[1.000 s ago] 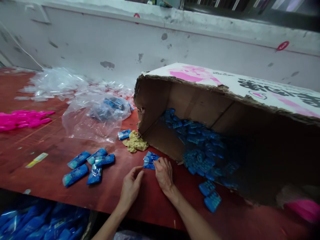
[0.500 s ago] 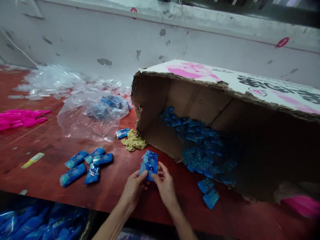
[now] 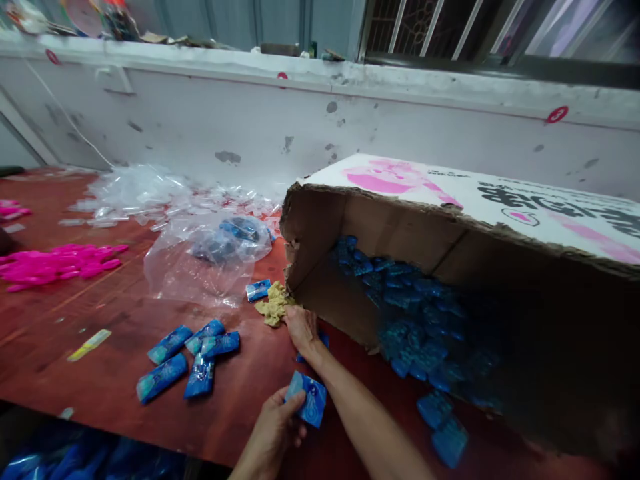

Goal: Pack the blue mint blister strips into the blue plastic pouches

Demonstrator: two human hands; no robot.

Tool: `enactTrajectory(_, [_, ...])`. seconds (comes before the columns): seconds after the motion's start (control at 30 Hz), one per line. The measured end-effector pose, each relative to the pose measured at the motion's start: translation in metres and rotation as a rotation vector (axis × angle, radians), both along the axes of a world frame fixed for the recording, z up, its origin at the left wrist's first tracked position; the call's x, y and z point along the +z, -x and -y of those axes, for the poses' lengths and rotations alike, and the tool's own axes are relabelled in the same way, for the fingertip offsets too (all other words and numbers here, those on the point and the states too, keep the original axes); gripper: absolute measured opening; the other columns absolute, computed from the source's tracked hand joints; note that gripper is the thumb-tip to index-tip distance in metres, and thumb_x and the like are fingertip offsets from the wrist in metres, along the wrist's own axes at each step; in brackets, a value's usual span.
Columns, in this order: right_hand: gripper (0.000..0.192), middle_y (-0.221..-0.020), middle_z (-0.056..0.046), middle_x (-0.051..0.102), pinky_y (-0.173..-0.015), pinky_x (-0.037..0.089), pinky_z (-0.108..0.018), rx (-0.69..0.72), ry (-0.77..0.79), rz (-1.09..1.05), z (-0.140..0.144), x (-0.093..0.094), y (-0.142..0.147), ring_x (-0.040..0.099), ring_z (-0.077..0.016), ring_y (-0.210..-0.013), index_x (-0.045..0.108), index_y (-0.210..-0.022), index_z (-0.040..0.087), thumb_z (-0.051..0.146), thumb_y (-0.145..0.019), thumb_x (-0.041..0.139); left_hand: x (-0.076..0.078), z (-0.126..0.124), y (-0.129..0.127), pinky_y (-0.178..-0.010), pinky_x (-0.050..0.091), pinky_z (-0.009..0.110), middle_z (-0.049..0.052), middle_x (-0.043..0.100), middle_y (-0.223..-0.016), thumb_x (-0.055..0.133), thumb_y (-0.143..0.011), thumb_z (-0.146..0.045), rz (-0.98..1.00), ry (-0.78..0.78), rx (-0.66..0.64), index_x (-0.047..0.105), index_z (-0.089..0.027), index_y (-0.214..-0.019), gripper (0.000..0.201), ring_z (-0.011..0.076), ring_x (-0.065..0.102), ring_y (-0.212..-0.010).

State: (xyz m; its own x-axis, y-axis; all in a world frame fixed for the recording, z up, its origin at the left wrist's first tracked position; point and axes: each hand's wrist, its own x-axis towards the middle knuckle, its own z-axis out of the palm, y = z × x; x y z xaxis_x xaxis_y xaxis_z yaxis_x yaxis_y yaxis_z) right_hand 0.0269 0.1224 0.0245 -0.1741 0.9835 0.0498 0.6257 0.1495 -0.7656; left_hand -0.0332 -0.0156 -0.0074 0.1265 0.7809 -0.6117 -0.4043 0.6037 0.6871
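Observation:
Between the thumb and fingers of my left hand (image 3: 280, 423) is a flat blue printed packet (image 3: 309, 400), held tilted above the front of the table. My right hand (image 3: 301, 328) reaches forward to a crumpled yellow cloth-like lump (image 3: 273, 305) and touches its right side; the fingertips are mostly hidden. Partly behind my right wrist lies another blue packet (image 3: 324, 339). A small blue packet (image 3: 258, 290) rests against the back left of the lump. To the left, several filled blue packets (image 3: 200, 375) lie in a loose group, some overlapping.
A torn-edged cardboard box (image 3: 320, 267) on its side holds many blue packets (image 3: 415, 300); two linked ones (image 3: 443, 427) lie at its front. Further left are a clear plastic bag (image 3: 200, 273), clear plastic pieces (image 3: 135, 190), pink plastic pieces (image 3: 60, 263) and a yellow strip (image 3: 89, 345).
My hands have parted: the right went forward to the yellow lump, while the left stays nearer me holding a single packet. The view has tilted up and shifted left.

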Motion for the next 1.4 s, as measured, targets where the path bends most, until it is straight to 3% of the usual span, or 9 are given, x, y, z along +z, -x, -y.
enactTrajectory(0.07, [0.010,-0.082,-0.007,0.068,-0.066,0.038,-0.024,-0.009,0.040,-0.056,-0.005,-0.006,0.000,0.060,-0.0192,-0.082,0.066,-0.073,0.018,0.016,-0.073,0.055,0.005,-0.002,0.003,-0.031,0.028,0.017,-0.001,0.058,-0.046,0.074,-0.050,-0.043,0.018,0.004,0.047,0.056,-0.013,-0.068,0.039,0.0073,0.046,-0.032])
enactTrajectory(0.13, [0.013,-0.083,-0.006,0.067,-0.064,0.039,-0.023,-0.020,0.088,-0.138,0.000,-0.007,-0.011,0.059,-0.0171,-0.080,0.065,-0.083,0.018,0.020,-0.076,0.054,0.011,-0.006,0.006,-0.034,0.031,0.017,-0.001,0.059,-0.048,0.075,-0.050,-0.040,0.028,-0.004,0.108,0.056,-0.013,-0.068,0.037,0.0073,0.047,-0.034])
enactTrajectory(0.3, [0.038,-0.073,-0.002,0.062,-0.043,0.037,-0.019,0.006,0.313,-0.403,0.052,-0.002,-0.062,0.052,-0.0107,-0.052,0.058,-0.106,0.015,0.040,-0.080,0.045,0.017,-0.017,0.010,-0.037,0.032,0.018,-0.001,0.059,-0.049,0.074,-0.052,-0.036,0.000,-0.044,0.199,0.059,-0.012,-0.068,0.033,0.0073,0.047,-0.037])
enactTrajectory(0.47, [0.030,-0.055,0.003,0.054,-0.042,0.036,-0.018,-0.042,0.428,-0.651,0.109,-0.008,-0.072,0.044,-0.0075,-0.044,0.064,-0.081,0.014,0.042,-0.068,0.060,0.012,-0.013,0.000,-0.041,0.034,0.019,-0.001,0.059,-0.050,0.073,-0.054,-0.035,-0.094,-0.119,0.187,0.062,-0.011,-0.066,0.028,0.0075,0.047,-0.041])
enactTrajectory(0.63, [0.029,-0.053,0.004,0.050,-0.045,0.035,-0.019,-0.215,0.371,-0.783,0.123,-0.018,-0.060,0.039,-0.0071,-0.044,0.060,-0.071,0.015,0.043,-0.071,0.055,0.010,-0.007,-0.013,-0.046,0.040,0.019,-0.001,0.064,-0.057,0.074,-0.052,-0.032,-0.131,-0.185,0.192,0.066,-0.012,-0.071,0.030,0.0086,0.051,-0.049])
enactTrajectory(0.83, [0.016,-0.055,0.005,0.047,-0.047,0.034,-0.019,-0.355,0.249,-0.671,0.131,-0.027,-0.065,0.038,-0.0080,-0.048,0.053,-0.065,0.016,0.028,-0.075,0.048,0.012,-0.007,-0.031,-0.042,0.043,0.018,-0.002,0.065,-0.056,0.078,-0.044,-0.028,-0.041,-0.109,0.259,0.065,-0.012,-0.066,0.031,0.0082,0.053,-0.047])
enactTrajectory(1.07, [0.025,-0.052,0.007,0.041,-0.047,0.028,-0.019,-0.430,0.150,-0.471,0.141,-0.024,-0.068,0.036,-0.0083,-0.049,0.043,-0.056,0.020,0.026,-0.080,0.043,0.015,-0.003,-0.040,-0.037,0.042,0.017,-0.004,0.061,-0.049,0.077,-0.042,-0.022,-0.054,-0.033,0.262,0.061,-0.013,-0.060,0.026,0.0075,0.051,-0.041])
enactTrajectory(1.27, [0.031,-0.048,0.007,0.039,-0.046,0.029,-0.020,-0.413,0.103,-0.358,0.148,-0.015,-0.080,0.038,-0.0090,-0.047,0.044,-0.054,0.020,0.032,-0.083,0.045,0.017,0.000,-0.032,-0.036,0.040,0.019,0.000,0.063,-0.052,0.077,-0.046,-0.027,0.055,0.015,-0.051,0.063,-0.012,-0.065,0.029,0.0097,0.052,-0.040])
enactTrajectory(1.4, [0.015,-0.074,-0.002,0.059,-0.065,0.038,-0.026,-0.462,-0.020,-0.114,0.172,-0.007,-0.118,0.053,-0.0164,-0.070,0.057,-0.075,0.020,0.030,-0.082,0.048,0.015,0.003,-0.028,-0.034,0.037,0.017,-0.001,0.058,-0.045,0.075,-0.053,-0.024,0.055,0.086,-0.035,0.058,-0.013,-0.061,0.022,0.0083,0.050,-0.037])
